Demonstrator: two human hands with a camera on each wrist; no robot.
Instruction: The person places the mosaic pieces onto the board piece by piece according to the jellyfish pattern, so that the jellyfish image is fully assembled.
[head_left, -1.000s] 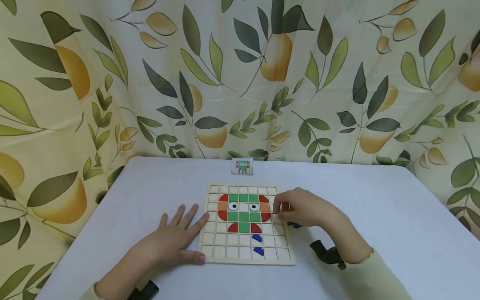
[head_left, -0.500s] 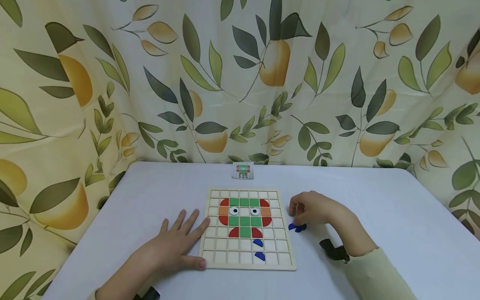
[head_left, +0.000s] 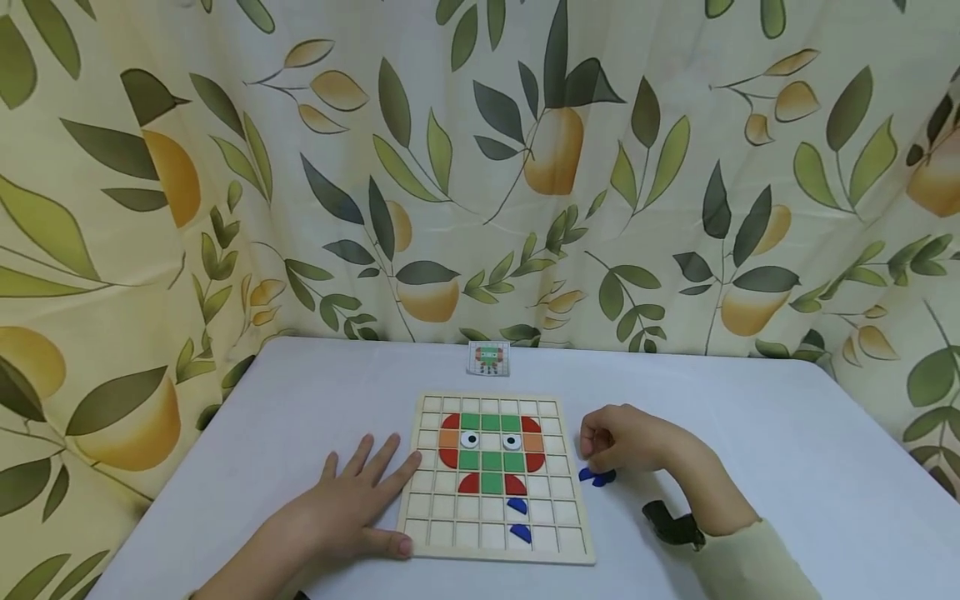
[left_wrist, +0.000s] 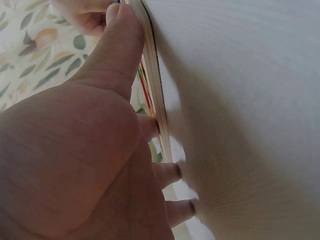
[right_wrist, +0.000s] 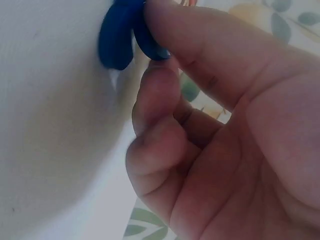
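Observation:
My left hand [head_left: 337, 508] lies with fingers spread at the left edge of a wooden grid board [head_left: 555, 560]; in the left wrist view its thumb [left_wrist: 122, 35] rests along the board's side. My right hand [head_left: 633, 442], right of the board, pinches a blue half-round piece [right_wrist: 146, 41] between thumb and fingertip. Another blue piece [right_wrist: 115, 42] lies beside it on the white cloth. On the board, green squares [head_left: 491, 461], red rounded pieces [head_left: 535, 461], orange squares [head_left: 448, 439] and two eye pieces [head_left: 512, 442] form a figure. Two blue half-rounds [head_left: 517, 505] sit below it.
A small picture card [head_left: 488, 358] showing a similar coloured figure lies at the far edge of the white-covered table [head_left: 697, 400]. A curtain [head_left: 480, 167] with leaf and fruit print hangs behind. A dark strap [head_left: 671, 525] is on the right wrist.
My right hand has moved from the board's right edge to the blue pieces beside it and come down to them. My left hand has stayed at the board. The head view has tilted slightly up.

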